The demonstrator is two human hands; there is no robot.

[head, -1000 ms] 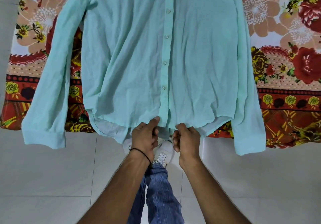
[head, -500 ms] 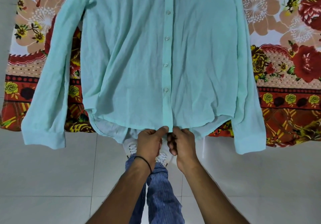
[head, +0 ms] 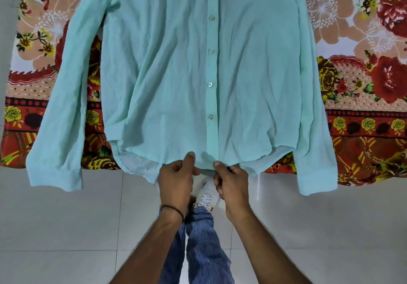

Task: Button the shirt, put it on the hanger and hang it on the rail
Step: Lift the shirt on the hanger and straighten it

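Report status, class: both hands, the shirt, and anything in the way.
Left hand and right hand pinch the shirt hem at the placket. Shirt flat on floral bedsheet, visible buttons closed. No hanger or rail in view.

We see an evenly lit, fairly bright scene with soft light, probably from overhead, though its source lies outside our view. The shirt (head: 176,63) shows gentle shading in its folds and no hard shadows. The tiled floor (head: 66,228) carries a faint sheen without strong glare. Focus is sharp at the centre; we notice wide-angle bending of straight lines near the edges.
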